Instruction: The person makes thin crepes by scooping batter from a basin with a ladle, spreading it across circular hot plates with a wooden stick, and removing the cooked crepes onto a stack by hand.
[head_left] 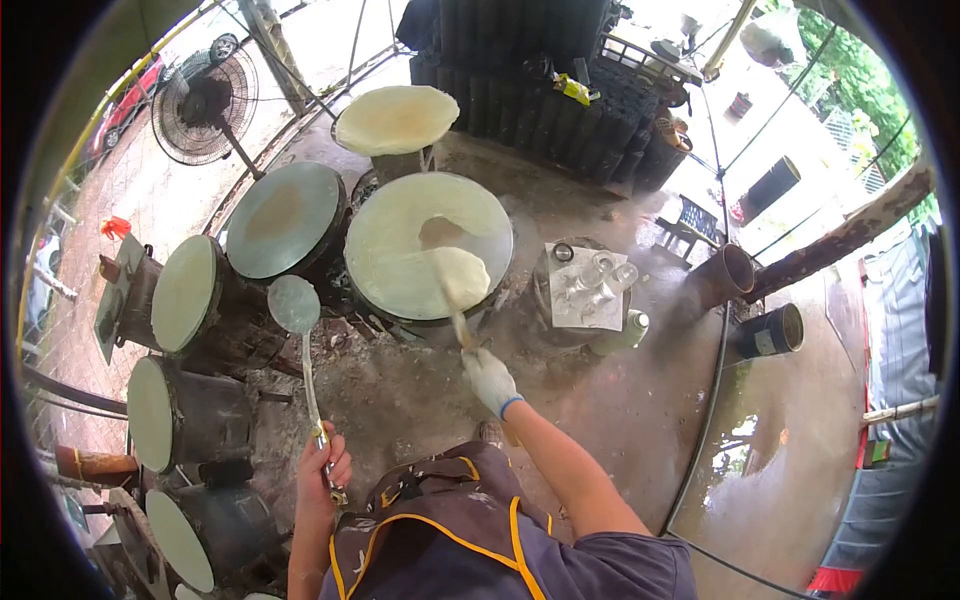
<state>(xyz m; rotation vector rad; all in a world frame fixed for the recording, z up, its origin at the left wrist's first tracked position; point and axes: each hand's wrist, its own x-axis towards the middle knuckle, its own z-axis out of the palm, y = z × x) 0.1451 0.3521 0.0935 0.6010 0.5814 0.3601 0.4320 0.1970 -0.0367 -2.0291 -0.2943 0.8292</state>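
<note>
My left hand [327, 462] is closed around the handle of a long ladle [293, 304], whose round, pale-coated head is raised over the ground between the griddles. My right hand [488, 382], in a white glove, grips the wooden handle of a spreading tool [461, 330]. The tool's far end is at a pale mound of batter [461, 278] on the large round griddle [375, 270]. Pale batter covers much of that griddle, with a bare grey patch beside the mound. Left of it sits another round griddle [310, 235] with a brownish centre.
Several more griddles stand at the left, one of them [183, 295] pale-topped. Behind the large griddle is a round pale sheet [397, 118]. A fan [205, 103] stands at the back left. Glasses [600, 278] rest on a stand at the right, near metal cans [770, 333] and a pole.
</note>
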